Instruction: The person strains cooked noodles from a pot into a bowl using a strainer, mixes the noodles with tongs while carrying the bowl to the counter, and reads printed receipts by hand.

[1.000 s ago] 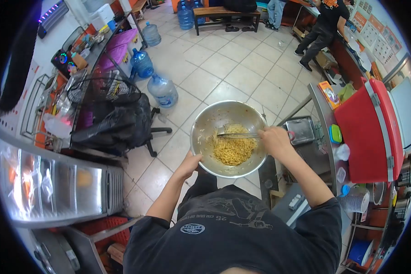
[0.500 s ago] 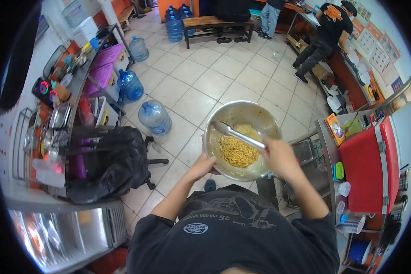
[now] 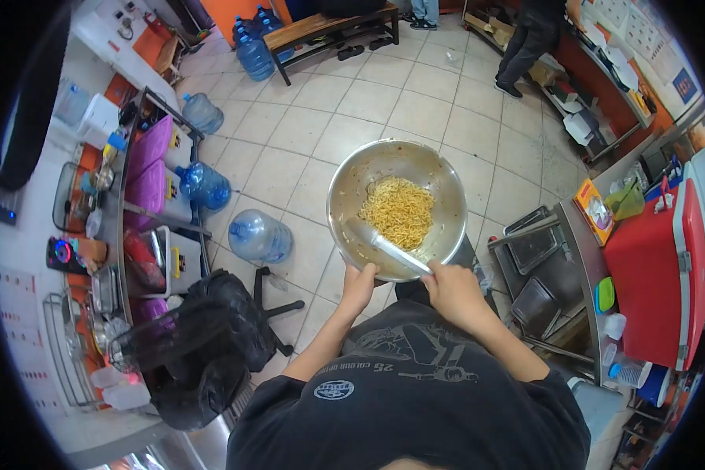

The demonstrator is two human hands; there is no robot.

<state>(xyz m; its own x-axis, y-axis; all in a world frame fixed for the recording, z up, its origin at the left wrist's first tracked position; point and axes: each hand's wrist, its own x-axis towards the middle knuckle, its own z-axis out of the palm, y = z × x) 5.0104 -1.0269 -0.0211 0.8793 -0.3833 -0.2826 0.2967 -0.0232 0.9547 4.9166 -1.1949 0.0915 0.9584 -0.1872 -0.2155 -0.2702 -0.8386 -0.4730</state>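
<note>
A large steel mixing bowl (image 3: 346,188) is held up in front of my body, tilted a little. Yellow noodles (image 3: 399,210) lie heaped in its middle. My left hand (image 3: 359,287) grips the near-left rim, thumb on the inside and fingers hidden underneath. In my right hand (image 3: 456,294) is a pair of metal tongs (image 3: 399,252), held by the handle end at the near rim. The tongs' head rests inside the bowl at the left of the noodles, against or close to the wall.
Big blue water bottles (image 3: 260,236) stand on the tiled floor to the left, near a black chair (image 3: 211,337) covered in plastic. A red cooler (image 3: 652,270) sits on the right-hand counter. A wooden bench (image 3: 329,30) and a person in dark trousers (image 3: 529,47) are farther off.
The bowl has come nearer my body and slightly left. My right hand has lowered with the tongs, whose head moved from the bowl's upper left to its lower left. My view has turned.
</note>
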